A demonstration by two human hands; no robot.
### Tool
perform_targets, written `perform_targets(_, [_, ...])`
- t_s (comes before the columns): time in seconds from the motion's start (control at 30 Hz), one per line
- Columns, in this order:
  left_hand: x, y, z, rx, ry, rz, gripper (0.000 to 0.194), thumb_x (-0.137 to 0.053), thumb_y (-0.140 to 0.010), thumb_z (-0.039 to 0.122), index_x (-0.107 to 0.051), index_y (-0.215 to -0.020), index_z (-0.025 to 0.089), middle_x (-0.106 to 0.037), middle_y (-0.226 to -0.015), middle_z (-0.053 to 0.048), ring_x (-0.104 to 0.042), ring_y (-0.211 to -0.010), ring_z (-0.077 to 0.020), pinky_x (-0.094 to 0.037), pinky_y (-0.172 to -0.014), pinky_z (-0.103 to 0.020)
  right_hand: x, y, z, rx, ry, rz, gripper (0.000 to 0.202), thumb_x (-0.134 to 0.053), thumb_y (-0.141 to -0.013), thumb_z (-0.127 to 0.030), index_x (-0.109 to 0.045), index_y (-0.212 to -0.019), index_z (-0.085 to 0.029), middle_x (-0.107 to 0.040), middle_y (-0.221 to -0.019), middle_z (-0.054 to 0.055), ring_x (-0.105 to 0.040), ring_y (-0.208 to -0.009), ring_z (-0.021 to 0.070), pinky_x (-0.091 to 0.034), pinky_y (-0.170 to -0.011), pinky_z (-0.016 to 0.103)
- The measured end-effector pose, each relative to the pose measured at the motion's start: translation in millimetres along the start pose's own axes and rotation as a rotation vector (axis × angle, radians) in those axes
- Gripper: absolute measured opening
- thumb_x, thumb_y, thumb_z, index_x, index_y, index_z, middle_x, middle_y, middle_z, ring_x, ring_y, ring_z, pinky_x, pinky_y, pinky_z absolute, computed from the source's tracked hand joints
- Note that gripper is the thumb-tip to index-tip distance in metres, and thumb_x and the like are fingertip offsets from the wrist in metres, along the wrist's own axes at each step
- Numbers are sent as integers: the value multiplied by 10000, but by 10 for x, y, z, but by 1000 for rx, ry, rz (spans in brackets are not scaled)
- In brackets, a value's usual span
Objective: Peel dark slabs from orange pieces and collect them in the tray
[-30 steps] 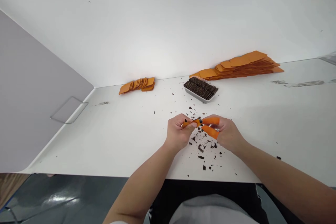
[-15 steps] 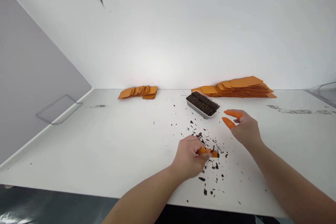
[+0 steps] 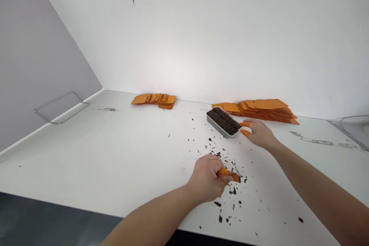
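My left hand is closed around a small orange paper packet with a dark edge at its end, low over the white table. An orange cover shows on one of its fingers. My right hand has orange covers on thumb and forefinger, which are apart. Its fingertips are at the right end of a grey tray. Tightly packed rows of thin dark brown slips fill the tray. Whether the fingertips touch a slip, I cannot tell. Dark flakes lie scattered around my left hand.
Against the back wall lie a fanned stack of orange packets on the right and a smaller fanned stack on the left. A wire frame leans at the left wall. Another metal frame stands far right. The table's front edge runs below my arms.
My right hand has moved left to the tray's right end. My left hand stays nearly in place with the orange packet. The view has tilted slightly.
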State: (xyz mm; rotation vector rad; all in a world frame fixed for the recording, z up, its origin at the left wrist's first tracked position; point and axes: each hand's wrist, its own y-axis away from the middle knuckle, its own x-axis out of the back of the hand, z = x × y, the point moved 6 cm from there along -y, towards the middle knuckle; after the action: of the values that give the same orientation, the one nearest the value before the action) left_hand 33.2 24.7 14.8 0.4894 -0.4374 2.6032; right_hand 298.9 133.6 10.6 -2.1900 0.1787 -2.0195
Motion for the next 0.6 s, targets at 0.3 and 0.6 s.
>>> perform_targets(0.3, [-21,-12,31,33,-37,-56,422,-710,-717,153,-337,-521,165,-414,-581,25,-399,-596,-116,-304,-550,-236,-61,23,44,30,43,4,365,-541,-862,-401,-652,-1184,-269,-569,-1321,42,-479,-1234,308,-502,-916,455])
perform_targets(0.6, [-79,-8,34,-46,-54,-64,418,-728,-688,132,-342,-533,169,-398,-568,34,-377,-586,-118,-296,-559,-250,178,-122,-153,3,5,54,420,-502,-891,-489,-648,-1197,-242,-551,-1343,59,-464,-1253,308,-453,-988,450])
